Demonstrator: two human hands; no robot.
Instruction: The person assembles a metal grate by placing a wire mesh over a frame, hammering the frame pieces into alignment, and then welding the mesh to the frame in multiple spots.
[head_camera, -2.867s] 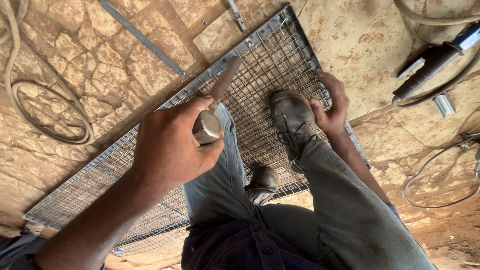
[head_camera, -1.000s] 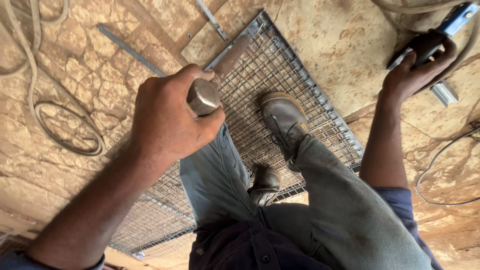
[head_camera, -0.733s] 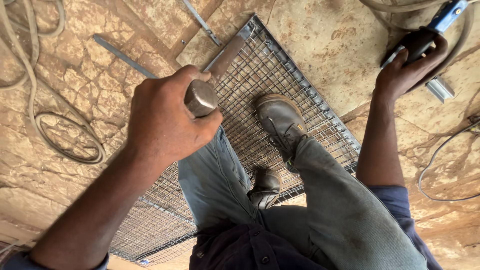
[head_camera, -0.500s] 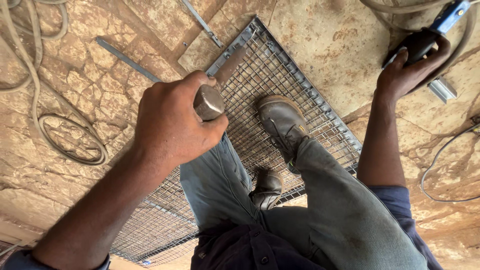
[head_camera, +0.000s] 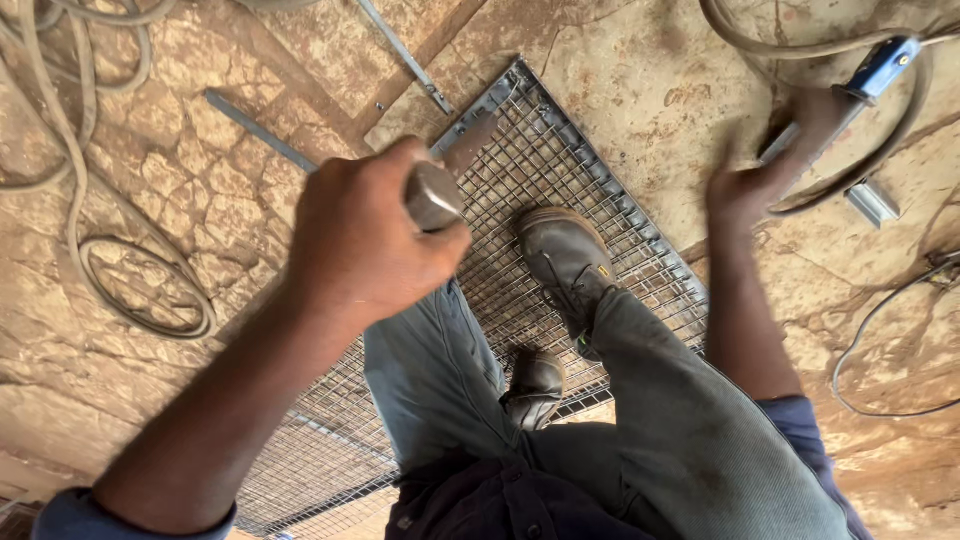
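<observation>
Mesh panel (head_camera: 560, 190), one framed wire grid, lies flat on the stone floor (head_camera: 650, 70) under both boots (head_camera: 565, 260). The left hand (head_camera: 365, 240) is clenched on one hammer (head_camera: 435, 192) above it; the right hand (head_camera: 745, 190), blurred, grip unclear, nears the blue-handled tool (head_camera: 880, 65). A glancing blow might strike a boot.

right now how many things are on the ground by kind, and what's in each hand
wire mesh panel: 1
flat metal bars: 2, the second near the mesh corner
coiled cable: 1
thick hose: 1
thin wire: 1
blue-handled tool: 1
Total: 7

The left hand grips a metal-handled tool. The right hand, blurred, is next to the blue-handled tool.
</observation>
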